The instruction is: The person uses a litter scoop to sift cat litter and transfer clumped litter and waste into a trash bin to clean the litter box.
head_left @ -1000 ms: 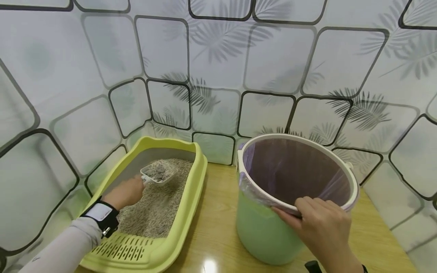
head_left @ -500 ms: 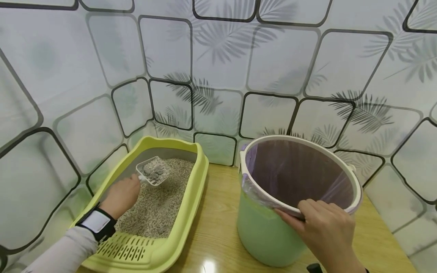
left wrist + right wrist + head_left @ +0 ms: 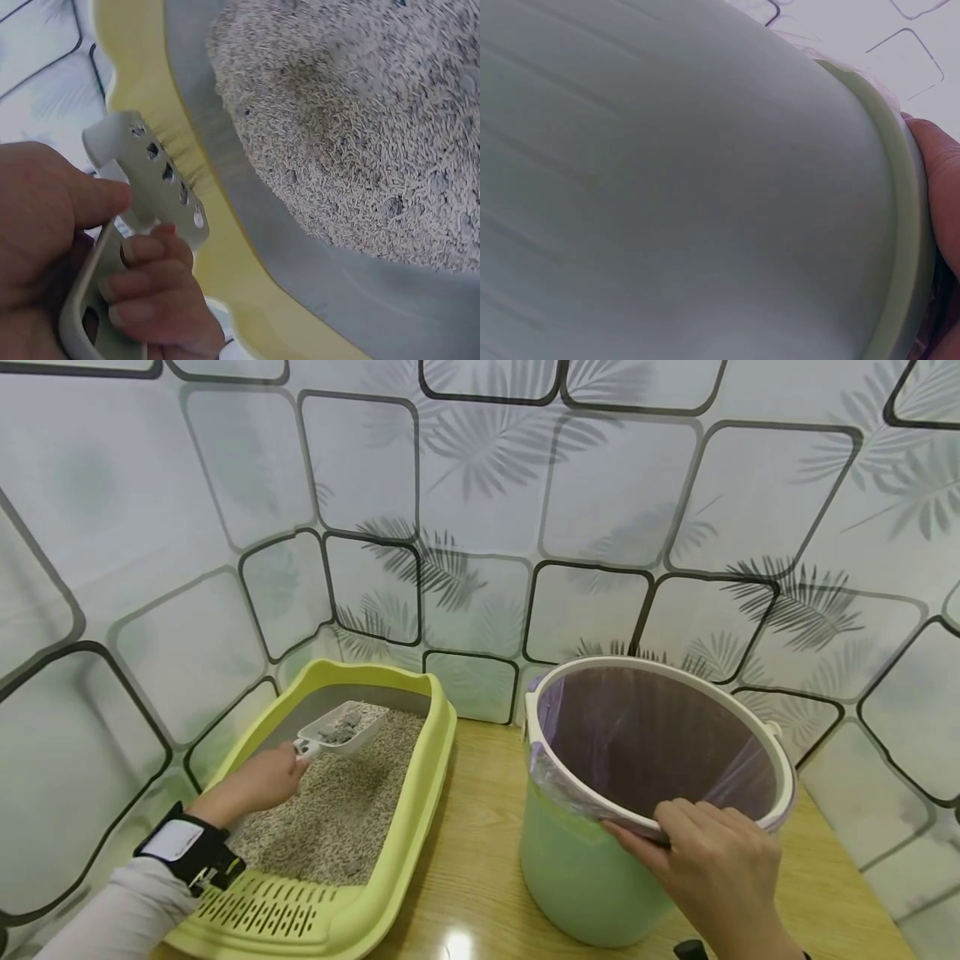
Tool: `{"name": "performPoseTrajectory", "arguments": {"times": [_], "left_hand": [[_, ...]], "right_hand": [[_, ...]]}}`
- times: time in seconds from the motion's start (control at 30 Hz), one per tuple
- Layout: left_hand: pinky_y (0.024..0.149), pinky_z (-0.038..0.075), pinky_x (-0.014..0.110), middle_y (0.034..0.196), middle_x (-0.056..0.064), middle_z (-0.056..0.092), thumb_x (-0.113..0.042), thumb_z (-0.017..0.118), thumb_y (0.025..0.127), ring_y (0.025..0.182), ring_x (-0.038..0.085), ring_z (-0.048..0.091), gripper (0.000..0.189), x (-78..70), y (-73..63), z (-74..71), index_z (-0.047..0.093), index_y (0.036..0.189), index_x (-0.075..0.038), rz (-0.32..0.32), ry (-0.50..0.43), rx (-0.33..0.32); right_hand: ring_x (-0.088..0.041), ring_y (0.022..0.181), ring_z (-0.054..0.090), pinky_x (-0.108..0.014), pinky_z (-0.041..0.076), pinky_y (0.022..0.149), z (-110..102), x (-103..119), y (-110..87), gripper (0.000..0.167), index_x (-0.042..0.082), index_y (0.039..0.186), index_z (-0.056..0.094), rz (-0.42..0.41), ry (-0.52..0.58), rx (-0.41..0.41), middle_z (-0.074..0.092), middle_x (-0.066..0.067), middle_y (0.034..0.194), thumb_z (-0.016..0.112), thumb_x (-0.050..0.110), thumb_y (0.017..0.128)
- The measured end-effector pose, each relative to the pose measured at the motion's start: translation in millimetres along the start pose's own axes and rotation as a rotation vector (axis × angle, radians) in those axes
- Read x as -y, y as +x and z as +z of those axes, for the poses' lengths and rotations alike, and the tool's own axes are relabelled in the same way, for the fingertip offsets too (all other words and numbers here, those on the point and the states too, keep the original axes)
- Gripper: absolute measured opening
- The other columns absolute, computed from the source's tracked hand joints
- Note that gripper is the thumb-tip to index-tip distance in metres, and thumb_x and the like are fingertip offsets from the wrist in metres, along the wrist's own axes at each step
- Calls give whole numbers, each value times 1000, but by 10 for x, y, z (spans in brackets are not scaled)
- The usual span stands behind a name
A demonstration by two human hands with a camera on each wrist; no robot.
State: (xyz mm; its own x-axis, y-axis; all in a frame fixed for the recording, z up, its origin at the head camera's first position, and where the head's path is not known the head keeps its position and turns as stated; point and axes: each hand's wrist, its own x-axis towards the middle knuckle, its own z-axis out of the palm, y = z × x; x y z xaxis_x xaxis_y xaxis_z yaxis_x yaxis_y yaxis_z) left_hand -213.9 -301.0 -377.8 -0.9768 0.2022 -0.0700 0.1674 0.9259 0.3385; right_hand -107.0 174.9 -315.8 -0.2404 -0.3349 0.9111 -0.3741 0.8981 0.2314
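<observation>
My left hand (image 3: 262, 781) grips the handle of a white litter scoop (image 3: 362, 742) over the far part of a yellow-green litter box (image 3: 429, 785). Grey clumps (image 3: 345, 727) lie in the scoop, and pale granular litter (image 3: 330, 831) covers the box floor. In the left wrist view, curled fingers (image 3: 154, 296) and the thumb wrap the scoop's handle, close to its slotted white end (image 3: 161, 176). My right hand (image 3: 712, 860) holds the near rim of a green bin (image 3: 585, 868), thumb outside and fingers over the edge. The right wrist view is mostly the bin's side (image 3: 705, 187).
A purplish liner bag (image 3: 652, 735) lines the bin and folds out under its white ring (image 3: 577, 664). Both containers stand on a wooden tabletop (image 3: 480, 827). Patterned curtain-like sheeting (image 3: 480, 510) encloses the back and sides. A slatted step (image 3: 262, 910) forms the litter box's near end.
The scoop tips one way and then back over the litter, still with clumps in it. The left wrist turns and shifts slightly left. My right hand keeps its hold on the bin rim.
</observation>
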Motion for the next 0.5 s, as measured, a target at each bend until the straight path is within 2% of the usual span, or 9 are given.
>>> {"name": "performPoseTrajectory", "arguments": {"times": [0.17,0.33,0.4,0.5], "left_hand": [[52,34,30,70,5,42,-16,34,104,56,15,38,31,40,-13,-19,45,107,13,1,-112,36],[51,34,29,68,4,40,-16,34,104,55,14,36,25,22,-25,-36,46,102,7,-12,-152,37],[51,35,29,69,5,41,-15,35,103,56,15,38,25,19,-27,-43,45,101,8,-16,-127,23],[50,36,30,69,8,44,-14,35,103,56,17,42,28,2,-39,-44,43,103,12,-31,-10,-23]], "right_hand": [[-8,43,15,-25,12,40,0,0,-7,65,16,53,28,3,-1,7,24,8,47,40,63,95],[-7,43,14,-24,12,40,-1,-8,-13,65,16,53,28,5,-5,11,23,8,47,40,64,96],[-8,43,14,-25,12,40,3,-8,-11,65,16,53,28,4,-6,7,23,8,47,40,63,96],[-8,42,15,-25,12,40,10,-4,-6,65,16,53,28,3,2,-1,23,7,47,41,63,95]]}}
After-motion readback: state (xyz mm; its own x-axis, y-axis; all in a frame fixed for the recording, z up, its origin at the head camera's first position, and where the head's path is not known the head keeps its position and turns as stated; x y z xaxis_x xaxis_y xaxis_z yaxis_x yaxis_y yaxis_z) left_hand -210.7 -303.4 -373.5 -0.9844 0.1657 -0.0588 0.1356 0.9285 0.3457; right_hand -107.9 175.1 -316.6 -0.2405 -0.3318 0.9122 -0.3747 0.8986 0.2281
